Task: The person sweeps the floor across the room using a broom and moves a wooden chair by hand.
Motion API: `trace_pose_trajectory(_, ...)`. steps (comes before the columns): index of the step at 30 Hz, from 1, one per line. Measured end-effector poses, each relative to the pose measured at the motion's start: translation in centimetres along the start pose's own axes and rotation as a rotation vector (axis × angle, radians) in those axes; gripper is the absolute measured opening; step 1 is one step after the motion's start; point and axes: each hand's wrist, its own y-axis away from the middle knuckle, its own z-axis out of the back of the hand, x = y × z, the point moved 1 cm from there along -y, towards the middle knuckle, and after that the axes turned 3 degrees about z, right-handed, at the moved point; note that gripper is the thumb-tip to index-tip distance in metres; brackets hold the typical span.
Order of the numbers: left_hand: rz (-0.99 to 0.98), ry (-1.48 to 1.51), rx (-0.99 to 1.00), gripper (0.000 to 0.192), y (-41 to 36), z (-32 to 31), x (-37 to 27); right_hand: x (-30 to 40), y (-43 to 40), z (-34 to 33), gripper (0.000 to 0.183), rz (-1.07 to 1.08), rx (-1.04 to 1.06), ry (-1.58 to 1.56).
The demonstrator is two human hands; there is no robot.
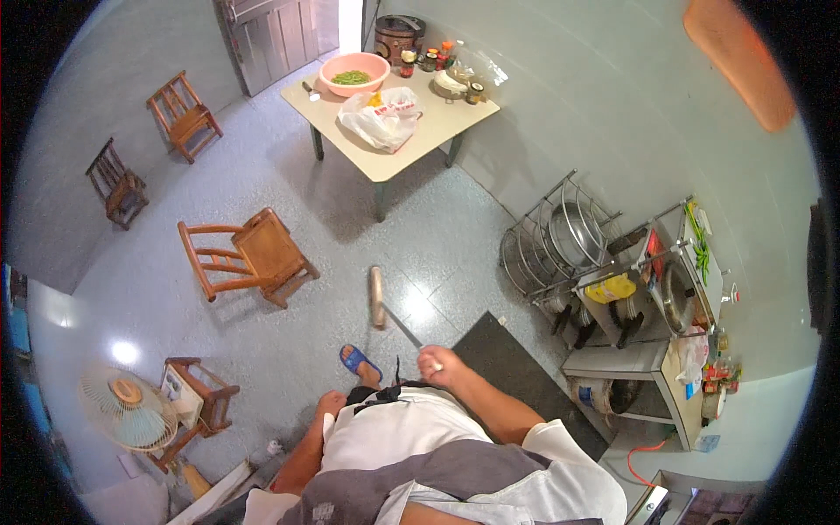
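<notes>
My right hand (441, 366) is closed around the grey shaft of a long-handled floor tool (403, 325) in front of my waist. At the shaft's lower end is a tan, bar-shaped head (377, 297), which looks to be on the tiled floor; whether it is a mop or a broom is not clear. My left hand (332, 402) hangs by my left hip with its fingers curled, and its palm is hidden. A foot in a blue slipper (357, 361) shows below the tool's head.
A wooden chair (266, 256) stands ahead to the left, beyond which a table (367, 157) bears a pink basin (354, 73) and plastic bag. Left is an electric fan (128, 407). Right are a dark mat (525, 387), a pot rack (551, 236) and a shelf unit (617, 361).
</notes>
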Motion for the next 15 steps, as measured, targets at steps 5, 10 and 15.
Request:
trace_pose_trajectory(5, 0.003, -0.073, -0.005, 0.024, -3.2, 3.6, -2.0, 5.9, 2.8, -0.9, 0.008, -0.07, 0.162, -0.442)
trace_pose_trajectory(10, -0.049, -0.148, -0.102, 0.019, -5.4, 7.3, -0.7, 9.5, 2.9, -2.9, 0.013, 0.076, -0.017, -0.073)
trace_pose_trajectory(15, 0.021, -0.094, -0.145, 0.018, -5.8, 9.1, 0.8, 13.5, 0.9, -4.1, 0.015, 0.354, -0.42, 0.433)
